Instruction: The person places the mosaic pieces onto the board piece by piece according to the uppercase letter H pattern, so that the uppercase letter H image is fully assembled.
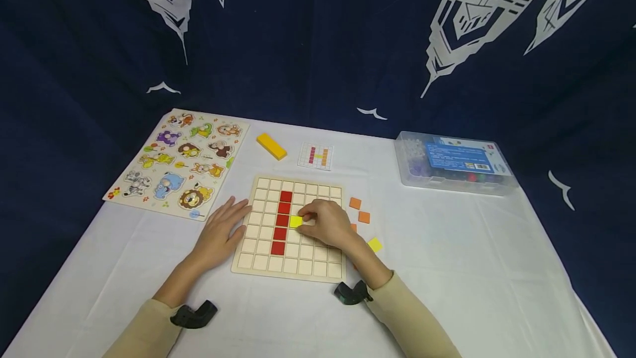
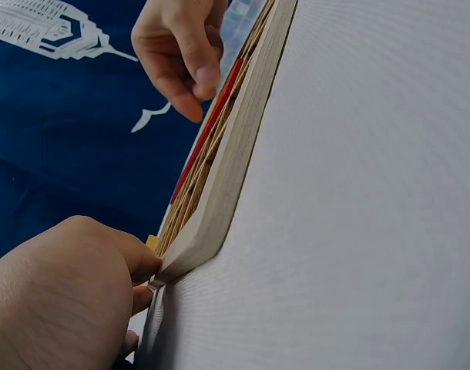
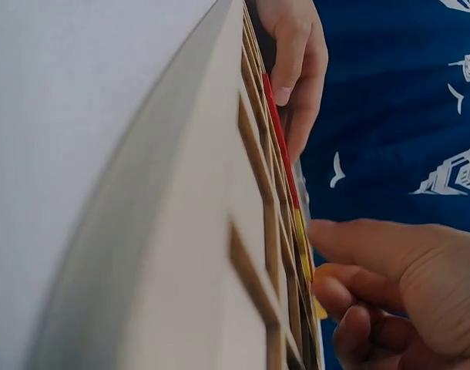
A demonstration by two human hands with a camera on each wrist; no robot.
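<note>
where red tiles align (five), one yellow adjoins.

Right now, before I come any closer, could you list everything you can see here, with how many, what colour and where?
Tablecloth: one, white, across the table
Curtain: one, dark blue with white prints, behind
Grid board: one, pale wood, middle
Red squares: five, red, one column on the board
Yellow squares: two, yellow, one on the board, one loose right
Orange squares: at least three, orange, right of the board
Card: one, white with coloured pattern, behind the board
Block: one, yellow, left of the card
Animal puzzle: one, cream, multicoloured animals, left
Plastic box: one, clear, blue label, right
Sleeves: two, beige, front
Left hand: one, bare, at the board's left edge
Right hand: one, bare, over the board
</note>
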